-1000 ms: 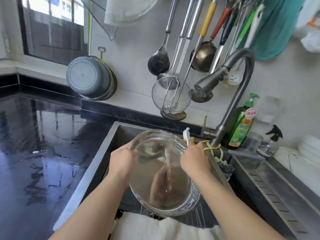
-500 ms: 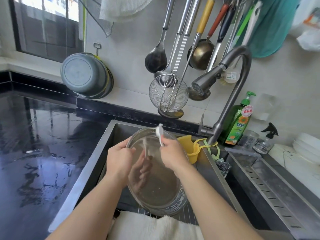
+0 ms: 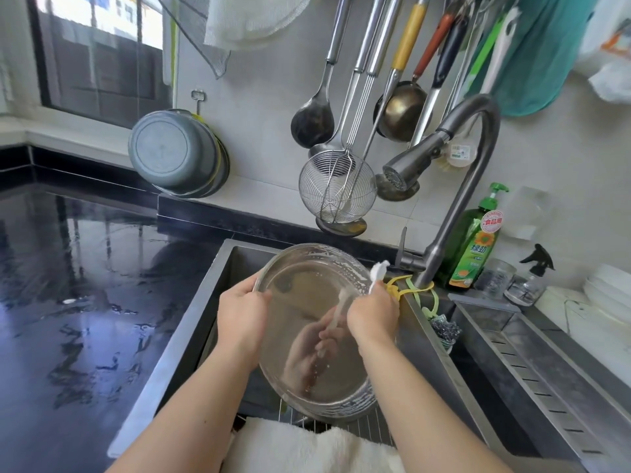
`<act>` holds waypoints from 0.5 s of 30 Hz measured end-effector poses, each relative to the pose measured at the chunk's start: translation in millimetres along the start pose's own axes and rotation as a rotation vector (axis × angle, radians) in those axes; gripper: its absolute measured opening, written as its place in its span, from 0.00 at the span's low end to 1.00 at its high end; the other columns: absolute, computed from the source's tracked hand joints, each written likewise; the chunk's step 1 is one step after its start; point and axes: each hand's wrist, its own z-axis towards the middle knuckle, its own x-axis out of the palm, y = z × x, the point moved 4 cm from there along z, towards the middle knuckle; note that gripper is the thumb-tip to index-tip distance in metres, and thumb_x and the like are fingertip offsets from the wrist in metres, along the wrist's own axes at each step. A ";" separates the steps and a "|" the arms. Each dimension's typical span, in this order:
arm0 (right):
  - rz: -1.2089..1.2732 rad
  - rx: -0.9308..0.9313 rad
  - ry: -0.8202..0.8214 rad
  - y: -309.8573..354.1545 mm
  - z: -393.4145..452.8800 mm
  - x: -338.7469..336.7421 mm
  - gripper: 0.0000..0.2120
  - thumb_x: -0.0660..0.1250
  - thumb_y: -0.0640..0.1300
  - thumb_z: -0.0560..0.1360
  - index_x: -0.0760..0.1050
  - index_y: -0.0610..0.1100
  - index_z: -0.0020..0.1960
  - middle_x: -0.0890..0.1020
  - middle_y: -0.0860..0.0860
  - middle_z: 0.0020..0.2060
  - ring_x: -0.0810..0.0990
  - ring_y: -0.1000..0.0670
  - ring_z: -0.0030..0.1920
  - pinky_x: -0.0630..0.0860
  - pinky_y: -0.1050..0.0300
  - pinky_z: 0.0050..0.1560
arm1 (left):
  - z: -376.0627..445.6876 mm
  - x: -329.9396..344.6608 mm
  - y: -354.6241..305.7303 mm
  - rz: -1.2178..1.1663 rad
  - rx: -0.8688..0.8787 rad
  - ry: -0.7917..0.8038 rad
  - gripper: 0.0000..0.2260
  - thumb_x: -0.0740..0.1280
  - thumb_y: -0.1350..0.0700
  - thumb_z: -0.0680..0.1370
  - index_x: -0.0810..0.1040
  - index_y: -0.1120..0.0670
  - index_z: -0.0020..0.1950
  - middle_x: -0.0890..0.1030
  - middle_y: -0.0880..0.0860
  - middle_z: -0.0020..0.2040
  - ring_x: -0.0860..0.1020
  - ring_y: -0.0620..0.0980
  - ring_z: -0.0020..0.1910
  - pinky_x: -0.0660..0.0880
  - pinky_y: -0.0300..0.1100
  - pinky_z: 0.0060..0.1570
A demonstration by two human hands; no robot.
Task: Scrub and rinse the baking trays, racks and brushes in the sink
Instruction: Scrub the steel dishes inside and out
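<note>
Scene: A person stands at a steel sink [image 3: 191, 322], scrubbing a round metal baking tray [image 3: 307, 288] held tilted over the basin.
Left hand: The left hand [image 3: 243, 317] grips the tray's left rim, fingers curled over the edge.
Right hand: The right hand [image 3: 373, 315] is clenched round a white-handled brush [image 3: 378, 270], whose handle end sticks up past the fist while the working end meets the tray's inner face.
Tray position: The tray's lower edge sits low in the basin, just above a wire rack [image 3: 358, 426] and a white towel [image 3: 307, 448] draped on the sink's near edge.
Tap: The faucet [image 3: 409, 165] hangs above; no water can be seen running.
Technique: Judged from this view, the job goes best with the left hand bracing the rim firmly while the brush works in short strokes into the corner where wall meets base, turning the tray bit by bit. A wet rim may slip, so the grip should stay well over the edge.
Writing: A green dish soap bottle [image 3: 473, 247] by the faucet carries Chinese characters and a sunflower picture; its round red sticker is too small to read with confidence.
Surroundings: The dark desk [image 3: 85, 319] to the left looks wet.
</note>
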 end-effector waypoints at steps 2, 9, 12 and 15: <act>-0.029 -0.079 0.060 9.0 5.8 8.6 0.25 0.56 0.37 0.81 0.69 0.49 0.76 0.76 0.42 0.62 0.79 0.40 0.56 0.78 0.47 0.55 | -1.9 5.3 0.8 0.024 0.012 0.034 0.24 0.62 0.69 0.78 0.89 0.42 0.50 0.88 0.42 0.46 0.82 0.48 0.49 0.79 0.44 0.50; -0.356 -0.693 0.345 39.3 -14.0 25.6 0.26 0.55 0.48 0.80 0.63 0.66 0.75 0.72 0.54 0.46 0.76 0.48 0.46 0.79 0.44 0.47 | -0.9 5.1 8.3 -0.032 -0.066 0.101 0.23 0.62 0.72 0.77 0.88 0.48 0.57 0.88 0.50 0.51 0.84 0.55 0.57 0.80 0.56 0.62; -0.501 -0.518 0.142 30.6 11.7 8.7 0.26 0.56 0.42 0.83 0.62 0.60 0.78 0.72 0.50 0.54 0.75 0.47 0.47 0.75 0.50 0.42 | -0.4 7.2 11.1 -0.026 -0.068 0.102 0.24 0.62 0.71 0.77 0.88 0.48 0.58 0.88 0.50 0.52 0.84 0.54 0.58 0.78 0.55 0.64; -0.455 -0.786 0.438 17.6 -28.9 27.6 0.26 0.55 0.45 0.83 0.60 0.64 0.78 0.71 0.54 0.53 0.75 0.48 0.50 0.78 0.48 0.49 | 1.8 2.7 11.0 -0.112 -0.104 0.118 0.25 0.60 0.74 0.71 0.89 0.52 0.53 0.87 0.61 0.49 0.85 0.58 0.45 0.82 0.52 0.50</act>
